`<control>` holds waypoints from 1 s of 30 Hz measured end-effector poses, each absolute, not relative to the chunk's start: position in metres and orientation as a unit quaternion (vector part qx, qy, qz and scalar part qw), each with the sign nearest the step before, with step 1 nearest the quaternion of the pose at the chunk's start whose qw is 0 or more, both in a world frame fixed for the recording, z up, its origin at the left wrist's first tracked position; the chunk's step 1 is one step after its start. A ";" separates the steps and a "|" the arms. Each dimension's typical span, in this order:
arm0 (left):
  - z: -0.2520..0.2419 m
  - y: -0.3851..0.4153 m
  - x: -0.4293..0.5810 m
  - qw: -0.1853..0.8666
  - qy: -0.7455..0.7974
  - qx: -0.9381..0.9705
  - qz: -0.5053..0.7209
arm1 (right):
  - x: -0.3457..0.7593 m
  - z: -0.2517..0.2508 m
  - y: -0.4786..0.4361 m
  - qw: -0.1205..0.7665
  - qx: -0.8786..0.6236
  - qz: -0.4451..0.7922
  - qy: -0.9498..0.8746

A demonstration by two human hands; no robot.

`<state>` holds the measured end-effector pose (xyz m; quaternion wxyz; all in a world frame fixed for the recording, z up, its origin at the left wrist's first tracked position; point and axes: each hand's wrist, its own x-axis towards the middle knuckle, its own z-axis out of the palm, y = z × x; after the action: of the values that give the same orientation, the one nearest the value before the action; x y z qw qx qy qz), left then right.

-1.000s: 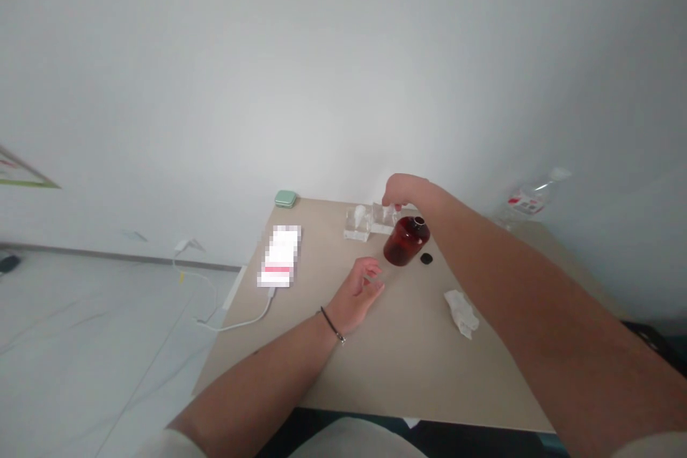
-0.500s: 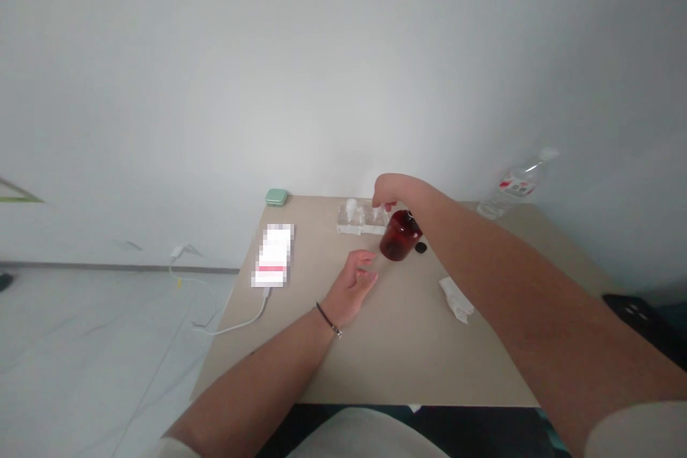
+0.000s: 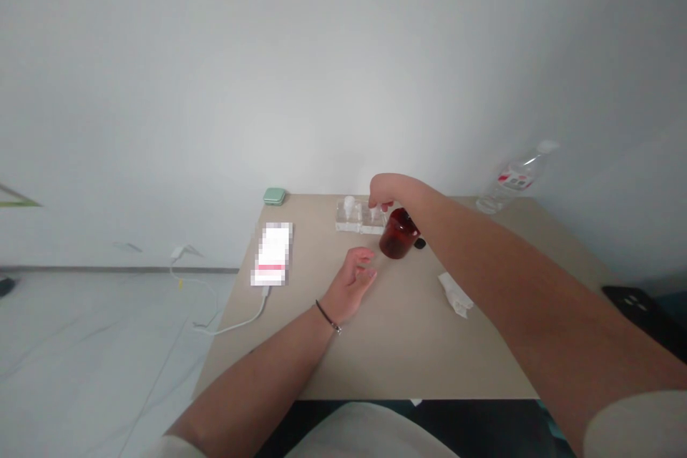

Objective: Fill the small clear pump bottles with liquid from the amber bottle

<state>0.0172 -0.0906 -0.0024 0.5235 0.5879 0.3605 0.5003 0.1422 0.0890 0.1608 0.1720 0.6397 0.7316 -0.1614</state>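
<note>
My left hand (image 3: 351,284) rests on the table with fingers loosely curled and apart, holding nothing. To its upper right stands a dark red translucent jar (image 3: 398,235), partly covered by my right forearm. My right hand (image 3: 385,190) reaches past the jar to a clear holder with two compartments (image 3: 348,227). Its fingers are closed on a small white piece (image 3: 374,214) in the right compartment, mostly hidden by the hand. A similar white-topped piece (image 3: 349,205) stands upright in the left compartment.
A black round lid-like disc (image 3: 420,243) lies beside the jar. A crumpled white tissue (image 3: 456,295), a clear plastic bottle (image 3: 509,182), a green case (image 3: 275,196) and a blurred-out phone-like device (image 3: 273,254) with a white cable (image 3: 244,323) are around. A black phone (image 3: 641,308) lies far right.
The view has shifted very slightly. Both hands keep nearly the same pose, my right hand still at the clear holder.
</note>
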 end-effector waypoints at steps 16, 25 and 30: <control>-0.002 -0.091 0.017 0.512 0.365 0.599 0.496 | 0.143 0.157 0.097 0.183 0.610 -0.165 0.753; 0.000 -0.091 0.017 0.514 0.364 0.600 0.494 | 0.140 0.153 0.103 0.202 0.627 -0.147 0.738; 0.001 -0.091 0.016 0.518 0.365 0.594 0.495 | 0.139 0.157 0.094 0.172 0.640 -0.162 0.731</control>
<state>0.0165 -0.0912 0.0006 0.5185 0.5935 0.3653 0.4954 0.1389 0.0940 0.1570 0.1724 0.6397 0.7313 -0.1619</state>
